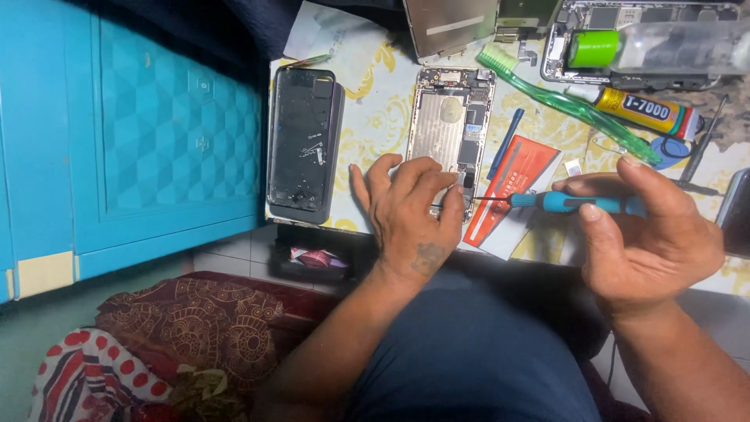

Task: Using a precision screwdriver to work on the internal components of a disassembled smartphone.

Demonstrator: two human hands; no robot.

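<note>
An opened phone body [450,125] with bare metal shield and circuit parts lies on the patterned table cover [375,117]. My left hand [410,215] rests on its lower end, fingers pressing it down. My right hand [648,234] grips a blue-handled screwdriver [574,203] held level, its thin tip pointing left to the phone's lower right edge beside my left fingers. A second phone frame [301,144], dark and empty, lies to the left near the table edge.
A green toothbrush [570,101], a blue pen-like tool [506,143], a red-and-white card [516,191], a glue tube [648,111], a green-capped clear bottle [648,47] on another opened phone, and a metal plate [449,27] lie about. A turquoise cabinet [141,133] stands left.
</note>
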